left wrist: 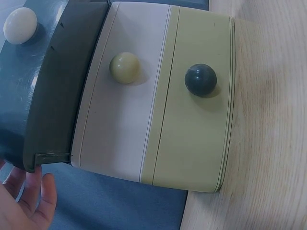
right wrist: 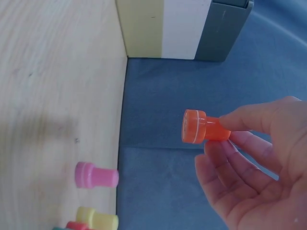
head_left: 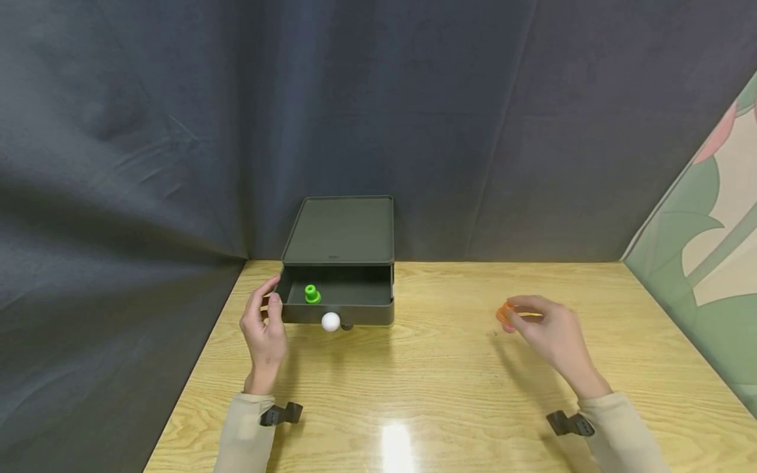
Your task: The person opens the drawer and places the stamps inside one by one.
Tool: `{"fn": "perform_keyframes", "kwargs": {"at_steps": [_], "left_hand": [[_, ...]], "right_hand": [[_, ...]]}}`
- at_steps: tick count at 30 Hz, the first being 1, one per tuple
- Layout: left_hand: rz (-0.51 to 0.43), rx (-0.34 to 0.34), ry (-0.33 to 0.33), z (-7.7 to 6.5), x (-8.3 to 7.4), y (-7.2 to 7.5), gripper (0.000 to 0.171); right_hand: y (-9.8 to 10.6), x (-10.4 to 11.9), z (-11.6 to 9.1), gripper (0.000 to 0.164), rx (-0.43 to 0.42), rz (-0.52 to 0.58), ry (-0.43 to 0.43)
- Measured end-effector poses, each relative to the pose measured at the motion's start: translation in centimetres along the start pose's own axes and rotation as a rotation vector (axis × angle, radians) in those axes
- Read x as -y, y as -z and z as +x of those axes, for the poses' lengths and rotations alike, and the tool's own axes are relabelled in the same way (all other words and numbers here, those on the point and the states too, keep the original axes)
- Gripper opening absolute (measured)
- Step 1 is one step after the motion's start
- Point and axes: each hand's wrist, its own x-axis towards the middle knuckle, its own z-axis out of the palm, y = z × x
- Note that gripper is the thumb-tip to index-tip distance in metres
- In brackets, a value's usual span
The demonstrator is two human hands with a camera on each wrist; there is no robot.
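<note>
In the head view, the top dark drawer (head_left: pixel 367 316) of a small cabinet (head_left: pixel 349 230) is pulled out. A green stamp (head_left: pixel 311 295) stands upright inside it, near the left end. My left hand (head_left: pixel 265 335) rests at the drawer's left front corner, thumb by the front and fingers along the side; the left wrist view shows them loosely extended against its end. Off to the right, my right hand (head_left: pixel 552 332) pinches an orange stamp (right wrist: pixel 206 127) by its narrow handle between thumb and fingers, above the table. Its wide end points away from the palm.
Pink (right wrist: pixel 96 176) and yellow (right wrist: pixel 98 219) stamps stand on the wooden table (head_left: pixel 437 381) below my right hand, with red and teal ones partly cut off. White (left wrist: pixel 132 120) and yellow-green (left wrist: pixel 199 129) drawers sit under the dark one. A dark curtain (head_left: pixel 443 131) hangs behind.
</note>
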Motion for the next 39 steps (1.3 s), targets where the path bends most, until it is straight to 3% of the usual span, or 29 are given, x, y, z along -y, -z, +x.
{"fn": "perform_keyframes", "kwargs": {"at_steps": [19, 27, 39], "left_hand": [[0.006, 0.006, -0.008, 0.1, -0.2, 0.0, 0.032], [0.005, 0.000, -0.013, 0.0, 0.0, 0.1, 0.032], [0.011, -0.007, -0.014, 0.1, -0.3, 0.1, 0.032]], "right_hand": [[0.3, 2.7, 1.2, 0.029, 0.022, 0.032, -0.008], [0.1, 3.7, 1.5, 0.031, 0.068, 0.100, -0.034], [0.2, 5.1, 2.1, 0.028, 0.107, 0.129, -0.006]]}}
